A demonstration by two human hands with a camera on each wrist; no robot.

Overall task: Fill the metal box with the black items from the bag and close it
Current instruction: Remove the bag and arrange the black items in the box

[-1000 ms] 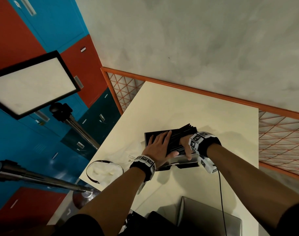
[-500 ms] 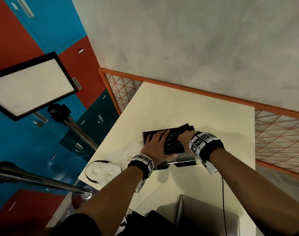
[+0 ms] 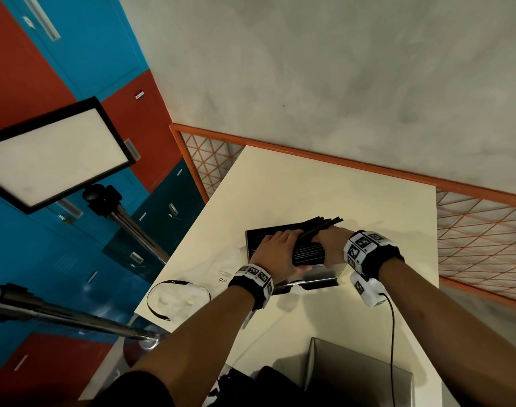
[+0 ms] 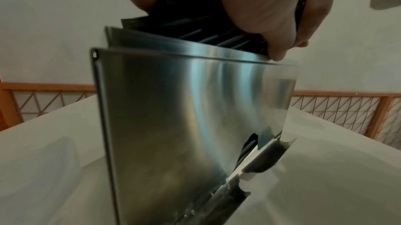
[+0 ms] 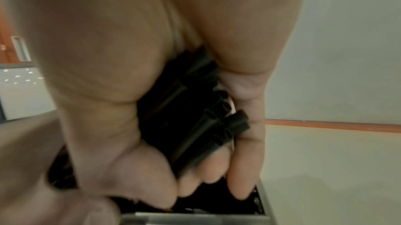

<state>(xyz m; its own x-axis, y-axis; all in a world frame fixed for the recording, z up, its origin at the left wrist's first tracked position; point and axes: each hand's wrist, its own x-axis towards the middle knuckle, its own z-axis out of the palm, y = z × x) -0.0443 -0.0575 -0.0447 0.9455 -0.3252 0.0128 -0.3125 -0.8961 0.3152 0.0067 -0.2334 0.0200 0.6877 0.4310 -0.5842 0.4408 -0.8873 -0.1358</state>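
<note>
The open metal box [image 3: 327,271] stands mid-table, packed with black tubes [image 3: 308,254]. My left hand [image 3: 276,249] lies flat on the tubes at the box's left part, fingers straight, thumb down by the front wall. My right hand [image 3: 328,245] grips a slanted bundle of the tubes whose ends [image 3: 327,222] stick out past the far right corner. In the right wrist view its fingers [image 5: 208,172] curl round that bundle [image 5: 217,125] above the box rim [image 5: 195,218]. The left wrist view shows the shiny front wall [image 4: 184,108], tubes [image 4: 195,29] above it, and my left hand [image 4: 256,14].
A white bag with a black rim [image 3: 177,298] lies at the table's left edge. A grey box [image 3: 359,374] sits at the near edge. A light panel on a stand [image 3: 51,154] is left of the table. An orange mesh fence [image 3: 480,245] borders the table. A cable [image 3: 393,333] hangs from my right wrist.
My right hand has left the box's front edge and moved up to the right end, closing round the slanted tubes. The left hand has stayed flat on the tubes.
</note>
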